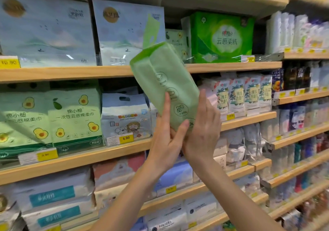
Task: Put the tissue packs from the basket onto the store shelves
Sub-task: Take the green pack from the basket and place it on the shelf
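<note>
Both hands are holding one pale green tissue pack (164,81) up in front of the wooden store shelves (71,72); it is tilting with its top leaning left, its bright green handle flap (150,32) standing up before the upper shelf's goods; its lower end is sitting between the two hands, level with the middle shelf. Round line-drawn icons are running down its facing side, their small captions too fine to read.

The left hand (166,141) is grasping the pack's lower end, forefinger lying straight up the face and thumb pressing across the bottom corner; the right hand (203,129) is cupping the pack's right edge with fingers extended upward, its grip on the far side hidden.

Behind, the upper shelf is carrying pale blue landscape-printed packs (48,31) above a yellow tag reading 10.90, and a vivid green pack (222,38) lettered 云感柔肤. The middle shelf is showing avocado-printed packs (74,117) marked 棉小柑 and 一次性云感棉柔巾; beside them a white and blue pack (124,118) is reading BABY SOFT WIPES over a yellow 6.90 tag (126,138); to the right of the hands, a row of packs (242,95) is bearing 棉柔洁面巾. Lower tags are too blurred to read.
</note>
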